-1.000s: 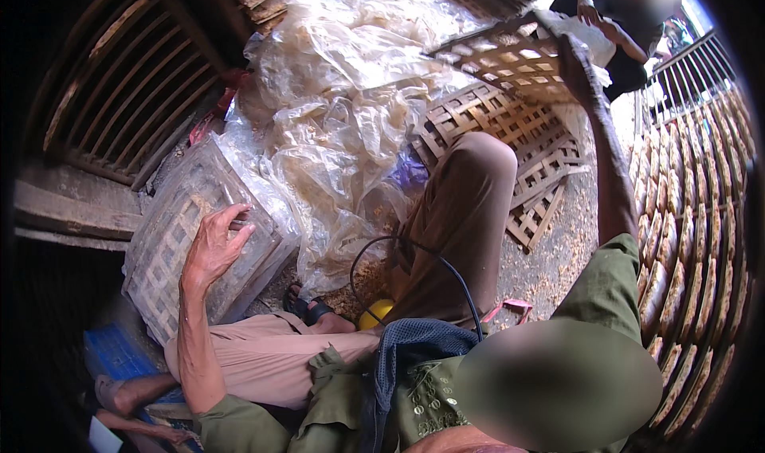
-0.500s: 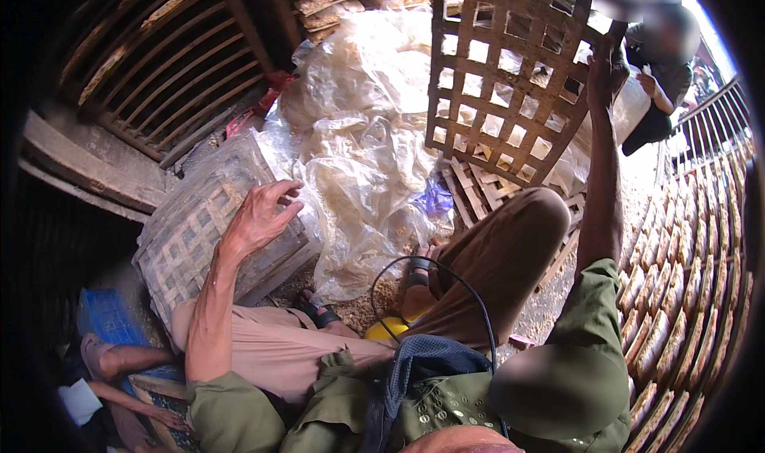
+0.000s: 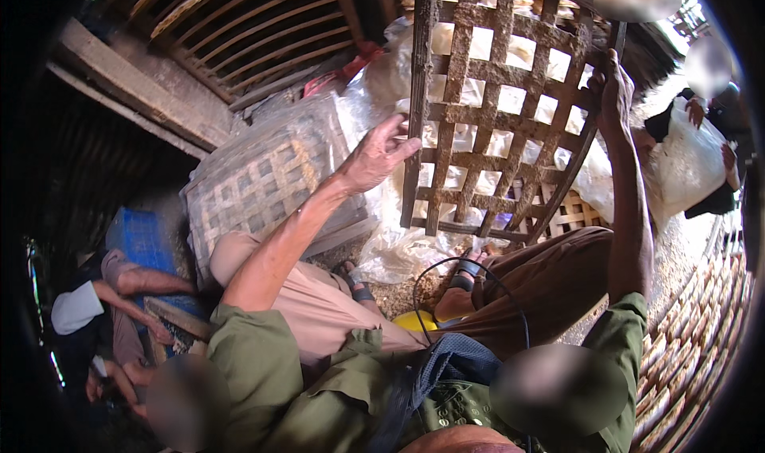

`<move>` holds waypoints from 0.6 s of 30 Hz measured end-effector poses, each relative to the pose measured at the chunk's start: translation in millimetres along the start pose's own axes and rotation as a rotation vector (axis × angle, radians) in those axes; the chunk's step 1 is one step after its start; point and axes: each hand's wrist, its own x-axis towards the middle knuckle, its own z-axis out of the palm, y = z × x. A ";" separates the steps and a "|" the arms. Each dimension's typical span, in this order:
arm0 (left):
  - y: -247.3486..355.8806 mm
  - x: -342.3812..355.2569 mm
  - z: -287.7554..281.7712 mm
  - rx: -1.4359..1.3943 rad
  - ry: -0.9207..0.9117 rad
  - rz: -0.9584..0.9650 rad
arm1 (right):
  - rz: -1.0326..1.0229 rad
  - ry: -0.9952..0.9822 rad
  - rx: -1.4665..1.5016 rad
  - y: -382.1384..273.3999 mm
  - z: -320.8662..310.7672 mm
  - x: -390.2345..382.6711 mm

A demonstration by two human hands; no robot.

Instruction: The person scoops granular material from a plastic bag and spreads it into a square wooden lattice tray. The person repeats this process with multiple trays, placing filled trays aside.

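A woven bamboo lattice tray (image 3: 488,141) with a wooden frame is held up on edge in front of me, brown crumbs stuck to its slats. My right hand (image 3: 613,98) is closed round its right edge. At the tray's left edge is my left hand (image 3: 374,156), thumb and fingers apart; the fingertips reach the frame, and whether they touch it I cannot tell. Behind the tray lies a heap of clear plastic sheeting (image 3: 390,250), partly hidden. Left of it, a similar lattice tray (image 3: 267,178) lies under clear plastic.
Slatted racks stand at the upper left (image 3: 263,35) and lower right (image 3: 693,325). A yellow object (image 3: 414,321) lies between my feet. A co-worker at right handles a whitish plastic bag (image 3: 685,166). Another person sits at lower left near a blue crate (image 3: 147,242). A black cable (image 3: 510,294) loops before me.
My left hand has moved right, from over the covered tray to the held tray's left edge. The held tray now faces me more squarely. The whole view has shifted.
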 end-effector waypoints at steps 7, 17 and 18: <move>-16.4 7.6 -0.6 -0.189 0.144 0.057 | 0.152 -0.145 0.034 41.4 10.5 -8.2; -18.5 -2.1 22.6 0.067 0.508 0.241 | 0.034 -0.219 -0.291 46.6 36.2 -6.5; -17.5 1.6 33.6 -0.055 0.564 0.185 | -0.058 -0.225 -0.419 52.3 27.4 3.7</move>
